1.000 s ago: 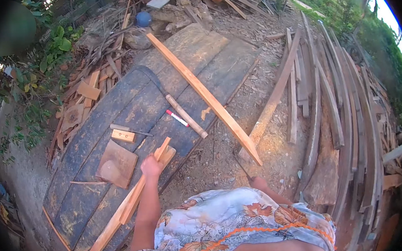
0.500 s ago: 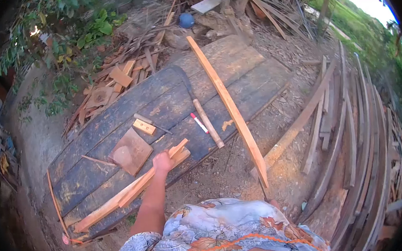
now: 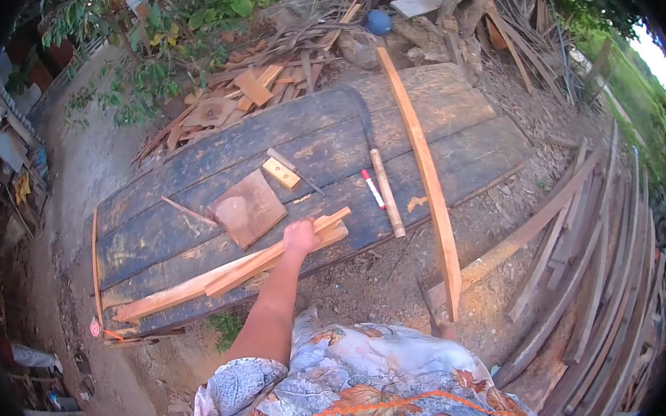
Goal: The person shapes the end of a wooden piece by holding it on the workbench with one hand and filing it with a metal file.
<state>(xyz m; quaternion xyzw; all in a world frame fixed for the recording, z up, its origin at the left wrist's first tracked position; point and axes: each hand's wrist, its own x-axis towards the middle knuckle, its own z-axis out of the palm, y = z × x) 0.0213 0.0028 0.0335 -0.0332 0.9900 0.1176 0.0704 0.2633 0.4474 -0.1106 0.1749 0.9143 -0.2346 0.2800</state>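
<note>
My left hand (image 3: 301, 236) is wrapped around a narrow wooden strip (image 3: 255, 265) near its far end. This strip lies along a longer pale board (image 3: 169, 293) on the dark plank surface (image 3: 326, 126). Low in the view, my right hand (image 3: 443, 330) is mostly covered by the patterned shirt. It grips a thin dark tool (image 3: 425, 298), whose kind I cannot make out. Just beside it, a long wooden bar (image 3: 421, 154) crosses the planks, its near end projecting past the edge. Beyond my left hand lies a square brown wooden piece (image 3: 248, 208).
On the planks lie a two-holed yellow block (image 3: 280, 174), a thin tool with a grey handle (image 3: 282, 160), a red-capped marker (image 3: 373, 189) and a round wooden handle (image 3: 387, 193). Long timbers (image 3: 587, 258) are stacked at right. Scrap wood (image 3: 253, 87) and a blue ball (image 3: 378, 23) lie behind.
The camera view has turned left, so the planks appear shifted right and upward. My left hand still holds the strip, now angled slightly away from the longer board.
</note>
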